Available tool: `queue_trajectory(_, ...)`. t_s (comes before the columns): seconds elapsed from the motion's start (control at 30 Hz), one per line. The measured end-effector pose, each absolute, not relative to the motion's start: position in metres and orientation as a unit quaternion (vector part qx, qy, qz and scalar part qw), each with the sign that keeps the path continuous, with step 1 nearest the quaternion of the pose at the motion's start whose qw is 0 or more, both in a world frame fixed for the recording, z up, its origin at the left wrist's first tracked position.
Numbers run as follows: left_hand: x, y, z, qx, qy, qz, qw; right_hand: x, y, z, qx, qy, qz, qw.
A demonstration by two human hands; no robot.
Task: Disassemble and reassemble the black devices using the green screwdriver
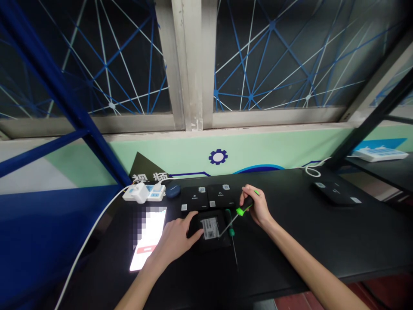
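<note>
A black box-shaped device [217, 246] with a white printed label [210, 227] lies flat on the table. My left hand [179, 232] rests on its left side, thumb and index finger spread apart, the thumb tip near the label. In my right hand [258, 206] is a screwdriver [240, 211] with a black and bright green handle, held tilted. Its shaft slants down left, and its tip is at the device's surface near the label's lower right corner; whether it sits in a screw I cannot tell. A second, green-handled screwdriver [231, 231] lies against the device's right side.
Two more black devices [194, 197] lie side by side behind. A lit phone or tablet [150, 239] is at left, below a white power strip [156, 192] and a dark blue round object [173, 190]. Another black device [336, 193] lies far right, near a white cable [312, 172].
</note>
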State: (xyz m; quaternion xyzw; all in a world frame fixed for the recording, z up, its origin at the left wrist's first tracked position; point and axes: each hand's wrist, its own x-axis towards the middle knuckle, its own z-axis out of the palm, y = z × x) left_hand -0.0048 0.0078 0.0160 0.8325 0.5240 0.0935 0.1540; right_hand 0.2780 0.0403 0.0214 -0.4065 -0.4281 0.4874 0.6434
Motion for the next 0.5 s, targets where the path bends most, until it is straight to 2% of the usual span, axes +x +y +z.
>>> queue_trajectory(0.2, -0.0043, 0.0090, 0.0137, 0.828, 0.526, 0.091, 0.171, 0.2801, 0.0423, 0.0192, -0.411, -0.438, 0.469, 0.647)
queue_trajectory(0.5, -0.0037, 0.0101, 0.0116, 0.821, 0.547, 0.086, 0.137, 0.2840, 0.0433, 0.0216, -0.413, -0.436, 0.451, 0.660)
